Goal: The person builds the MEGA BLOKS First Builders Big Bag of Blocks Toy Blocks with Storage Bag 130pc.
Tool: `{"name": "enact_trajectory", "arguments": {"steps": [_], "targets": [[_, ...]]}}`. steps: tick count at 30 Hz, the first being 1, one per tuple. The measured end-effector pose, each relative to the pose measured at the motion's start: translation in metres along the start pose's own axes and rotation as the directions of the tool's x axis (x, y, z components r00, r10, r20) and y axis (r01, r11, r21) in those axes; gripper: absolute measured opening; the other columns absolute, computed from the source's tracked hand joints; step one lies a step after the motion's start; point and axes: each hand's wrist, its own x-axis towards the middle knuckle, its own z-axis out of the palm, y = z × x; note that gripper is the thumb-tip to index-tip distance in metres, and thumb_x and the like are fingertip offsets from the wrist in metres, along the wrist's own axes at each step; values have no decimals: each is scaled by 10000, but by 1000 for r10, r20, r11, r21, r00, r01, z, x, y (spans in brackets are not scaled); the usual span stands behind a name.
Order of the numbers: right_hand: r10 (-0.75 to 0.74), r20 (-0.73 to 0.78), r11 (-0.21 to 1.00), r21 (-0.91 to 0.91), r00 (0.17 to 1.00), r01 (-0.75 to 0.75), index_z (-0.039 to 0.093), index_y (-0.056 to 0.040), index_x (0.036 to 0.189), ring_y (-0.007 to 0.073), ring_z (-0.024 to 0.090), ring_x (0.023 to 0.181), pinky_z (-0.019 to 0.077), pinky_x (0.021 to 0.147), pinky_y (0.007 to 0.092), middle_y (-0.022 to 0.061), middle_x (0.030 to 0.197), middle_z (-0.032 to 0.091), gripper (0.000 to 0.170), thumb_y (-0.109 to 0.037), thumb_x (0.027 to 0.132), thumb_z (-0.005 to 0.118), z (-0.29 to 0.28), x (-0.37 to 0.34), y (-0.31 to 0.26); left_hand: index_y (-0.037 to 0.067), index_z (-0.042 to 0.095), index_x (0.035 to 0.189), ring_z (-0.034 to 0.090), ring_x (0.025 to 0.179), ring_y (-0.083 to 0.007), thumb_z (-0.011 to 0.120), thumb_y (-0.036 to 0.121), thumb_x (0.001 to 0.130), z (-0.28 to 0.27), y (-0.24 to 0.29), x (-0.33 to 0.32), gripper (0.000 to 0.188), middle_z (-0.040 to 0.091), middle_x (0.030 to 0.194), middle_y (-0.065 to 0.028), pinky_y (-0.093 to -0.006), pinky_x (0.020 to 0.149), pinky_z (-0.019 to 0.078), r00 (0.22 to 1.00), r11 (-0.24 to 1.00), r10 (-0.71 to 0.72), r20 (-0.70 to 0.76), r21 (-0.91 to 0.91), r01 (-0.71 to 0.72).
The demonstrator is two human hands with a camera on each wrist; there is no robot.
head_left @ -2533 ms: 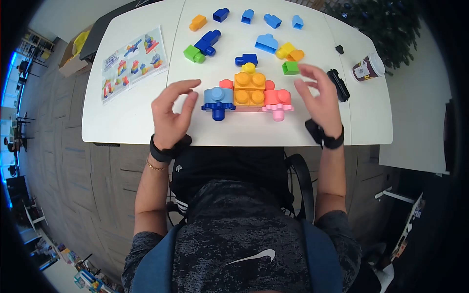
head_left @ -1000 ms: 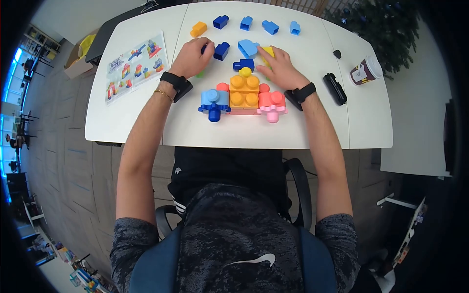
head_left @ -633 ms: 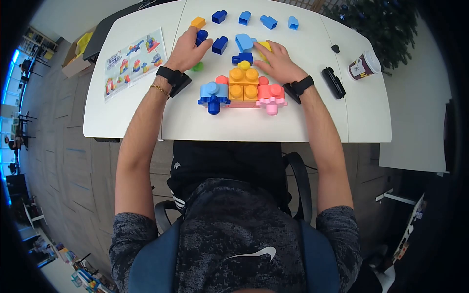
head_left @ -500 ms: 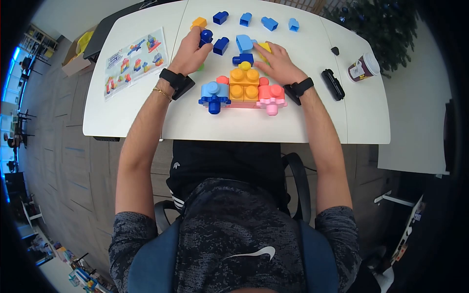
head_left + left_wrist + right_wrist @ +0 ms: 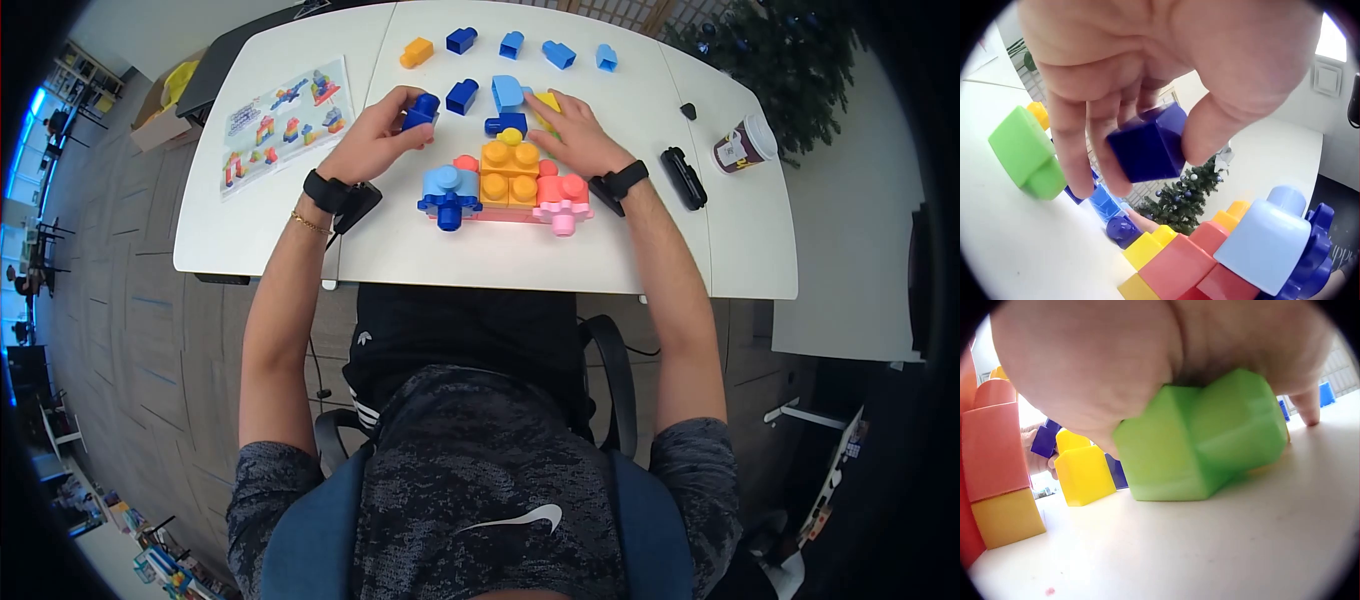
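My left hand (image 5: pixel 378 142) pinches a dark blue toy block (image 5: pixel 1150 144) between thumb and fingers, left of the built figure. A green block (image 5: pixel 1025 150) lies beside that hand in the left wrist view. My right hand (image 5: pixel 580 135) rests on blocks with loosely bent fingers, its fingertips at a yellow block (image 5: pixel 547 103). Below its palm in the right wrist view is another green block (image 5: pixel 1166 450). Between the hands stands the figure (image 5: pixel 510 175) of orange, coral and light blue blocks, with blue and pink gear-shaped pieces at its front.
A light blue arched block (image 5: pixel 507 93) and a dark blue block (image 5: pixel 462 96) lie behind the figure. Several blocks line the back. A picture sheet (image 5: pixel 285 120) lies left; a black case (image 5: pixel 683 178) and a paper cup (image 5: pixel 745 145) stand right.
Both hands have reached from beside the figure to the blocks. The left has picked up a dark blue block and brought it nearer. The light blue arched block has turned and shifted left.
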Motion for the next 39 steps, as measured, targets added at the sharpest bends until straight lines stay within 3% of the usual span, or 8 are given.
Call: {"name": "enact_trajectory", "arguments": {"steps": [5,7,10,13,26,31,34,39], "targets": [[12,-34,996,-91,999,-15,405,-247,1668,428,360,1537,307,1257,559,237,1686,368,693,-504,1056,603,-13,-4,-9,6,534,1343,730,1150,-208,821,200,973,-7,-3,-8,507,738,1215,-144,-340,1032,570,1000,998,16,0,-68,-16],[-114,-289,983,-172,951,66,568,-180,1555,377,500,1437,400,1206,531,199,1575,529,596,-440,1029,673,-24,-1,-14,41,520,1322,705,1212,-195,821,166,975,-10,-3,-12,476,733,1287,-125,-360,1081,550,997,997,-63,38,34,62],[-48,-156,983,168,987,74,707,-97,1370,350,614,1283,493,1123,466,155,1384,674,463,-326,971,759,-53,11,-30,41,524,1318,702,1221,-194,821,168,974,-11,-12,-12,472,738,1297,-128,-371,1091,545,991,991,-118,69,71,113],[-208,-57,964,158,977,214,741,-63,1263,310,635,1223,522,1061,400,121,1274,706,386,-188,906,820,-54,25,-32,29,539,1346,720,1178,-244,852,275,942,-10,-25,-9,567,744,1232,-169,-360,1052,551,997,986,-46,67,160,35],[-331,20,943,22,943,331,718,-53,1297,321,658,1180,549,1034,412,122,1239,708,474,-86,842,845,-43,36,-48,45,506,1357,701,812,-293,902,335,861,4,-29,-6,698,740,1086,-204,-375,768,547,998,931,8,64,364,-31],[-349,-45,929,117,936,352,697,-82,1372,310,686,1102,572,988,394,146,1192,702,524,-38,863,813,-34,40,-41,64,537,1373,754,980,-356,900,248,839,10,-27,-4,671,767,1169,-219,-400,868,577,990,918,139,27,372,-139],[-239,-48,911,335,970,241,651,-133,1460,279,677,1069,575,966,365,147,1174,676,542,-47,936,754,-50,31,-46,72,551,1386,748,1090,-368,890,211,836,10,-20,-4,661,770,1202,-200,-409,969,580,992,888,128,21,443,-124],[-170,-191,905,358,967,230,605,-155,1514,222,659,1095,583,945,342,115,1223,643,486,-109,1034,669,-60,11,-19,75,654,1348,724,1204,-306,883,148,859,8,-5,-5,545,748,1303,-149,-402,1058,558,997,904,66,45,421,-79]]}}
